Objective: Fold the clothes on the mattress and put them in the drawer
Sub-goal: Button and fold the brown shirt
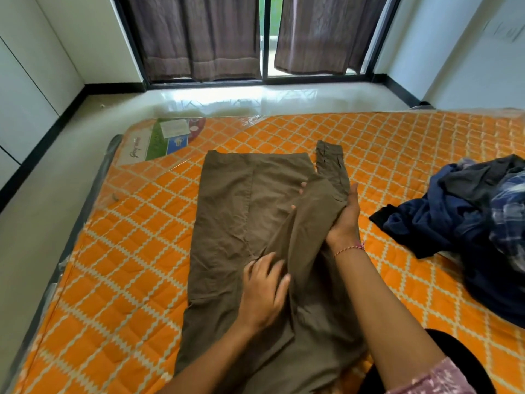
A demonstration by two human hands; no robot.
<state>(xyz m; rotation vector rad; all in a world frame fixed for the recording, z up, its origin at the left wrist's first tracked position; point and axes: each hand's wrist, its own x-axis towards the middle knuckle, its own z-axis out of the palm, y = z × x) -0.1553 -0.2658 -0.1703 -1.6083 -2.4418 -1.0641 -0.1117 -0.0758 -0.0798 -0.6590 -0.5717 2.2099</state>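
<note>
We find bare mattress [119, 251] left of the trousers [227, 223]; a heaped clothes pile [468, 223] blocks the right.

Right hand's [342, 220] fingers mostly hidden under a fold of the brown trousers [241, 223]. Trouser legs cut off by the bottom edge; clothes pile [468, 211] by the right edge.

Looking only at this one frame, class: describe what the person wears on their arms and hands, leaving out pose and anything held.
Both forearms are bare. The right hand has a thin pink and red thread bracelet at its wrist, and a pink sleeve with a pale pattern shows near the elbow at the bottom edge. The left hand shows no ring, band or sleeve in view.
</note>
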